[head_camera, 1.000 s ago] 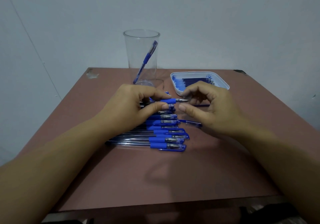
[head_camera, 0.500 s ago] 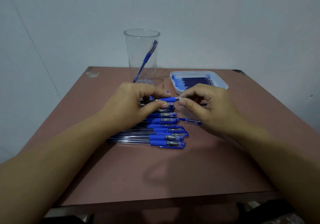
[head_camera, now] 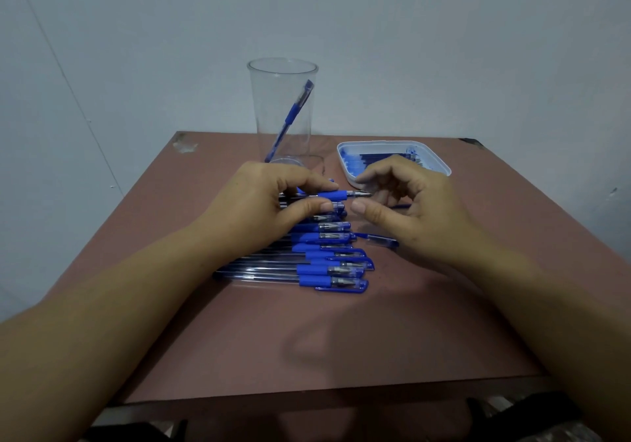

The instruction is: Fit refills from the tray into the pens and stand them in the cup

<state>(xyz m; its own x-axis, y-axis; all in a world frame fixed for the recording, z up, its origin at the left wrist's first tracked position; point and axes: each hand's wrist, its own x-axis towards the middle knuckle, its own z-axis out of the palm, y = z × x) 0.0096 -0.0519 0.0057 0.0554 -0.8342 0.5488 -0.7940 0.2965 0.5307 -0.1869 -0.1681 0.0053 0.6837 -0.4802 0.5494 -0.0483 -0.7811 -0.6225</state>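
Note:
My left hand (head_camera: 269, 209) grips a blue pen (head_camera: 336, 195) by its barrel, tip pointing right, just above a row of several capped blue pens (head_camera: 327, 264) lying on the brown table (head_camera: 239, 339). My right hand (head_camera: 416, 216) hovers by the pen's metal tip with index finger and thumb parted, touching nothing that I can see. A loose pen cap (head_camera: 377, 239) lies under that hand. The clear cup (head_camera: 273, 100) at the back holds one leaning pen (head_camera: 294, 113). Right of the cup, a white tray (head_camera: 442, 167) holds several blue refills (head_camera: 382, 159).
A thin blue piece (head_camera: 401, 206), perhaps a refill, shows behind my right hand's fingers. The table stands against a pale wall, with its front edge near my body. Bare tabletop lies in front of the pen row.
Half a second ago my right hand pinched the pen's tip; now its fingers have parted and drawn slightly off the tip. My left hand still holds the pen in place.

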